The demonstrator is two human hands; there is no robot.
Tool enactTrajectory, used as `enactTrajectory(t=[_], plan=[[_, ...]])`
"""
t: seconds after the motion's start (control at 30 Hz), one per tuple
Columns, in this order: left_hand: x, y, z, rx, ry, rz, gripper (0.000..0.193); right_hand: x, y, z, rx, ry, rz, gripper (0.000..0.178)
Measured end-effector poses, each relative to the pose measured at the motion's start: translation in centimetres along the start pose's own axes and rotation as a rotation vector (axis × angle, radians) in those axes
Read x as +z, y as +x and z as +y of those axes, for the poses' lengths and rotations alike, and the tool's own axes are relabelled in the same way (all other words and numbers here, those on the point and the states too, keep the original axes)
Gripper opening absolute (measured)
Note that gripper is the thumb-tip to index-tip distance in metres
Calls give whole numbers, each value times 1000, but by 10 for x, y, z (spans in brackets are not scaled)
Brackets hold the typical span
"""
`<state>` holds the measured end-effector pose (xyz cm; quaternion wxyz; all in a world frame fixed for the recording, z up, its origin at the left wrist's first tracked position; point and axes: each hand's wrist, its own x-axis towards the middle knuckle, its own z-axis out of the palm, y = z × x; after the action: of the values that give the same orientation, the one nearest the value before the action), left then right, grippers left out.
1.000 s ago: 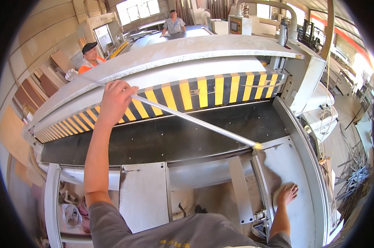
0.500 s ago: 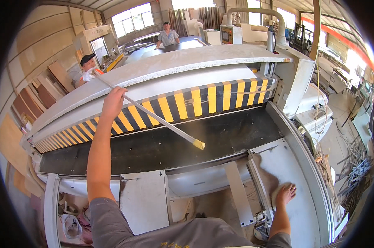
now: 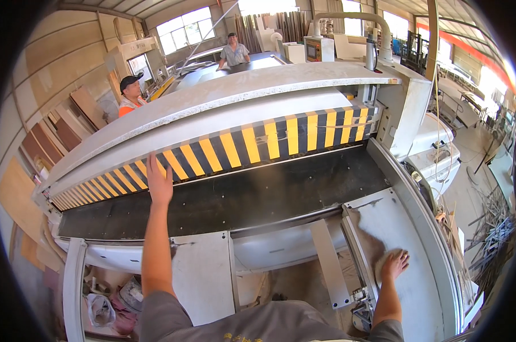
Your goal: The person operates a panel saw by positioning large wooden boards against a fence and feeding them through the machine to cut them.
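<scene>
My left hand (image 3: 160, 183) is open and empty, its fingers stretched upward beside the yellow-and-black striped guard (image 3: 229, 149) of a wide grey machine. Whether the fingertips touch the guard, I cannot tell. Below the guard runs a black bed (image 3: 258, 191) dotted with small bolts. My right hand (image 3: 394, 265) rests open, its fingers a little bent, on a dusty pale side plate (image 3: 409, 228). Beyond the machine's top cover, a thin pale rod (image 3: 212, 29) slants upward; what holds its lower end is hidden.
A person in an orange vest (image 3: 131, 94) stands behind the cover at left, another in grey (image 3: 234, 52) farther back. A flat support plate (image 3: 204, 279) and a narrow metal bar (image 3: 330, 265) extend toward me. Metal scraps (image 3: 491, 242) lie on the floor at right.
The long pale rod has left my left hand, which has come down and opened. A slanted rod now shows beyond the cover. The person in orange has turned; my right hand stays put.
</scene>
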<state>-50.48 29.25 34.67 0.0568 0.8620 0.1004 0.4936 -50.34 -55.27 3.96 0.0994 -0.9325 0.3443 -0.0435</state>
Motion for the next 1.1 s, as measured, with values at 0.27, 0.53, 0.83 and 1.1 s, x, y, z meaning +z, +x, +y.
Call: enactTrajectory(t=[0.27, 0.53, 0.83, 1.1], plan=[[-27, -367, -25, -1027, 697, -733, 75, -7, -4, -9, -9, -7, -5, 67], [-22, -383, -42, -965, 754, -673, 71, -7, -9, -18, 12, -110, -10, 66], [-13, -385, -43, -974, 737, -641, 71, 10, 5, -14, 29, -72, 78, 65], [-15, -383, -42, -974, 723, -631, 71, -5, -5, -24, 46, -38, 18, 64]])
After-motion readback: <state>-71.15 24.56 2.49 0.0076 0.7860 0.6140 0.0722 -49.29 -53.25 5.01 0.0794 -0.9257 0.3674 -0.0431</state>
